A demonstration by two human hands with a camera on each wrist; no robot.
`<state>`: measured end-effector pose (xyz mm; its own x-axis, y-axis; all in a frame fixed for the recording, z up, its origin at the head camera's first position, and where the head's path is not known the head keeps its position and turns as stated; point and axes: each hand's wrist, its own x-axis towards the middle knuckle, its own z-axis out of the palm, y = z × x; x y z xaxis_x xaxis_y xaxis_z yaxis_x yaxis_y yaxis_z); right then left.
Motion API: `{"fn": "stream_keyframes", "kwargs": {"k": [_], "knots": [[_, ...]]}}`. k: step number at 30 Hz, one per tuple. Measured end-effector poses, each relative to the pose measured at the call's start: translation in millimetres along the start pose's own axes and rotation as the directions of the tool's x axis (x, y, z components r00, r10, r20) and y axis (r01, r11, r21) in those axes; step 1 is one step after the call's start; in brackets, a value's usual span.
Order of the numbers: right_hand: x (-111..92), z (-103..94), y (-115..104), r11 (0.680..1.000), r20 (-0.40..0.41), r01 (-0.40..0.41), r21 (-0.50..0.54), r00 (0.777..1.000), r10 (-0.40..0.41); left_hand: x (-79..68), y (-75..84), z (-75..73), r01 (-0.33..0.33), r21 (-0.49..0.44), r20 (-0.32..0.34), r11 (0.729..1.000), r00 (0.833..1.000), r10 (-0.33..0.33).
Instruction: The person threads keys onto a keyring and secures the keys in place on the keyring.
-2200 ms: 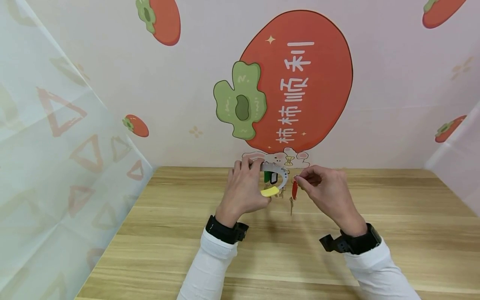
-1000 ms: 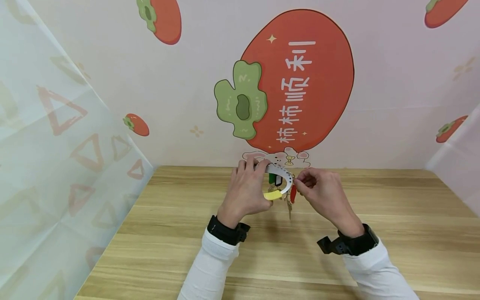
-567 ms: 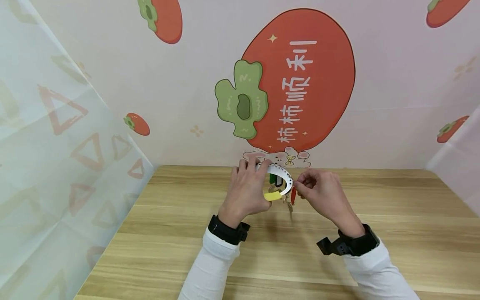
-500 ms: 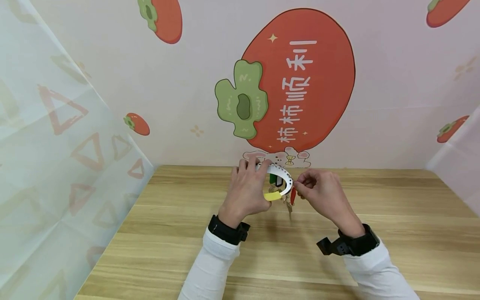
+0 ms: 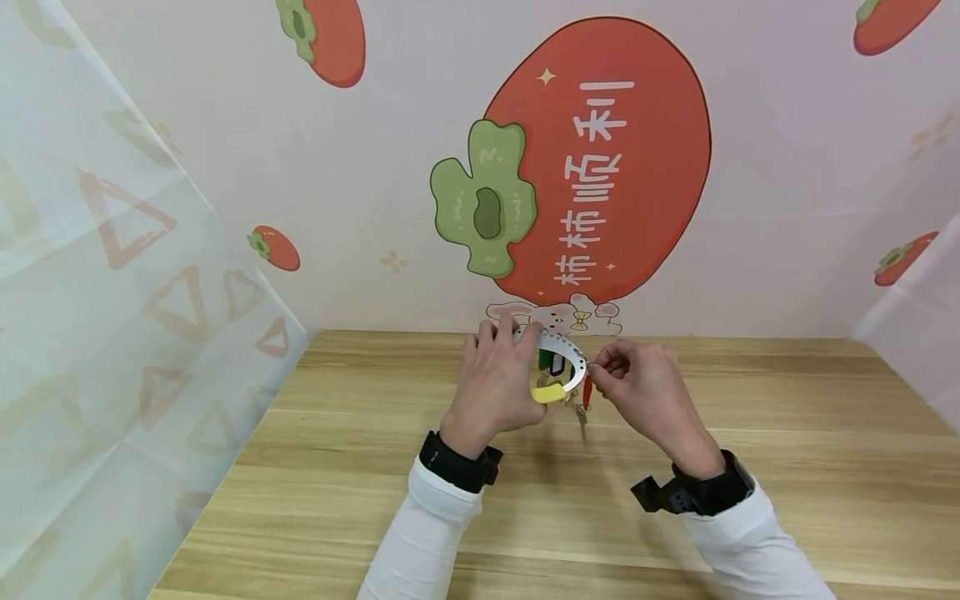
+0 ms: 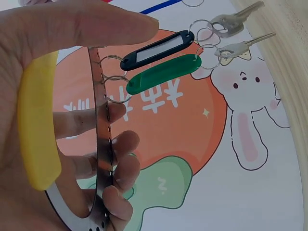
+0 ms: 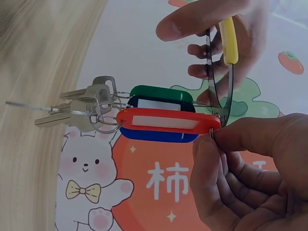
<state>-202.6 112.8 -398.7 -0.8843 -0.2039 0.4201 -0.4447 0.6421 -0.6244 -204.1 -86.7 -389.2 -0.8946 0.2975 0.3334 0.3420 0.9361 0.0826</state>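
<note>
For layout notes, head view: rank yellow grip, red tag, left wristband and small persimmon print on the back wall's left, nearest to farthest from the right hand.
1. Red tag: immediately left of the right hand.
2. Yellow grip: farther left, beside the left hand.
3. Left wristband: below the left hand.
4. Small persimmon print: far left, on the back wall.

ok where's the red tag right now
In the head view, the red tag hangs right of centre, between the yellow grip and the right hand; in the right wrist view, it overlaps the blue tag.
</note>
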Motion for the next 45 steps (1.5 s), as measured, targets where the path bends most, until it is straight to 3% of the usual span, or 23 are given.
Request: {"fn": "stream_keyframes", "kwargs": {"k": [14,26,35,45], "knots": [[0,3.4,2,0.999,0.012,-0.009,-0.041,1.000,0.010,0.3,3.6,1.7,0.014,0.024,-0.015,1.000,1.000,-0.014],[1,-2.1,5,0.997,0.100,-0.049,0.065,0.994,0.042,1.6,5.6,0.8,-0.004,0.049,-0.001,0.999,1.000,0.004],[1,0.5,3,0.999,0.020,-0.031,0.007,0.999,0.031,0.7,3.9,1.3,-0.007,-0.003,-0.011,1.000,1.000,0.006],[0,8.4,3,0.987,-0.107,0.136,-0.088,0.984,-0.146,-1.7,2.8,0.3,0.035,-0.095,0.031,0.995,0.999,-0.033]]}}
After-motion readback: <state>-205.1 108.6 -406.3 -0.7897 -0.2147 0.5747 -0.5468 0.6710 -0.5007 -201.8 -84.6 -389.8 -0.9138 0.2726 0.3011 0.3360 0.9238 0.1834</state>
